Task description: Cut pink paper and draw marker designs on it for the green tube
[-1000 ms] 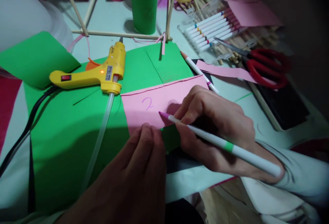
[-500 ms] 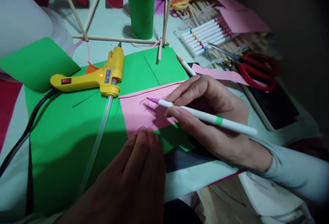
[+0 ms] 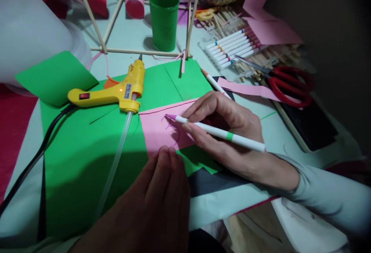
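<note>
My right hand (image 3: 228, 125) is closed around a white felt-tip pen (image 3: 211, 130) with a green band, its purple tip angled left and down. That tip meets a pink paper strip (image 3: 153, 129), where thin purple curved lines show. My left hand (image 3: 156, 191) lies with fingers stretched out, fingertips on the strip's lower edge. Beneath the strip is a large green paper sheet (image 3: 75, 160). Left of the strip lies a yellow hot glue gun (image 3: 127, 88), its small light lit, a clear glue stick (image 3: 116, 160) sticking out of its back.
Behind the sheet stand a wooden stick frame (image 3: 136, 52) and a green cup (image 3: 164, 24). Red-handled scissors (image 3: 290, 84), a phone (image 3: 307, 125), a pencil (image 3: 214, 82) and a marker case (image 3: 232, 46) lie at right. The glue gun's black cord (image 3: 46, 144) runs left.
The view has shifted, so most things sit slightly lower and further right. My right hand and the pen have moved left relative to the strip; more of the purple curve is visible.
</note>
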The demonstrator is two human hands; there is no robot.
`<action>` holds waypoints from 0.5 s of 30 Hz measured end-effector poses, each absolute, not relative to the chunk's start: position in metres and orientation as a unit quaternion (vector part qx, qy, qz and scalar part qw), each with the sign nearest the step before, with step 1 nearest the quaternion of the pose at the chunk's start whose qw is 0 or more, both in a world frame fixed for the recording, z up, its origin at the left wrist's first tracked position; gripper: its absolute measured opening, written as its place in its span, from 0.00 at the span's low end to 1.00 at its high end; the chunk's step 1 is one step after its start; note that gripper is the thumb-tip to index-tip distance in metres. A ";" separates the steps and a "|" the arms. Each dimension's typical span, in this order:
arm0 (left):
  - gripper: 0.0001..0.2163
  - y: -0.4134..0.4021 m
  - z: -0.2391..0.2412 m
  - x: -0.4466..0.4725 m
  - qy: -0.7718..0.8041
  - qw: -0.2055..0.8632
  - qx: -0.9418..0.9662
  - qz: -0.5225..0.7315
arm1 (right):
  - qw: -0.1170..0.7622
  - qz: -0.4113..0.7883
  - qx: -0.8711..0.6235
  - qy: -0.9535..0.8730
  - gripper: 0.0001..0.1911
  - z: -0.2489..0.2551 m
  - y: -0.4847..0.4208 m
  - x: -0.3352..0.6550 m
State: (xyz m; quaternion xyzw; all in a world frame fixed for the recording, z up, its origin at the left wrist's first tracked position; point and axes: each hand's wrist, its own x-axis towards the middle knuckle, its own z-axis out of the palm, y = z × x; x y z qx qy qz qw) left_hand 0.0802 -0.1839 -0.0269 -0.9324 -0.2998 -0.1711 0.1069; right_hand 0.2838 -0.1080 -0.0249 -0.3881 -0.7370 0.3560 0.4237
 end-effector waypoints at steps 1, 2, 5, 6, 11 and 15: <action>0.16 -0.184 -0.027 0.080 -0.301 0.108 -0.932 -0.170 | 0.423 0.354 -0.386 -0.740 0.05 -0.026 -0.108 0.284; 0.16 -0.183 -0.027 0.080 -0.302 0.110 -0.932 -0.168 | 0.423 0.353 -0.383 -0.742 0.05 -0.026 -0.107 0.284; 0.17 -0.183 -0.025 0.079 -0.292 0.111 -0.935 -0.166 | 0.415 0.364 -0.374 -0.745 0.05 -0.026 -0.108 0.283; 0.17 -0.183 -0.025 0.079 -0.291 0.112 -0.935 -0.168 | 0.411 0.371 -0.373 -0.745 0.05 -0.026 -0.108 0.283; 0.17 -0.183 -0.026 0.081 -0.299 0.113 -0.931 -0.175 | 0.397 0.379 -0.363 -0.753 0.03 -0.024 -0.108 0.283; 0.17 -0.183 -0.023 0.082 -0.295 0.112 -0.933 -0.172 | 0.394 0.379 -0.354 -0.759 0.02 -0.024 -0.108 0.283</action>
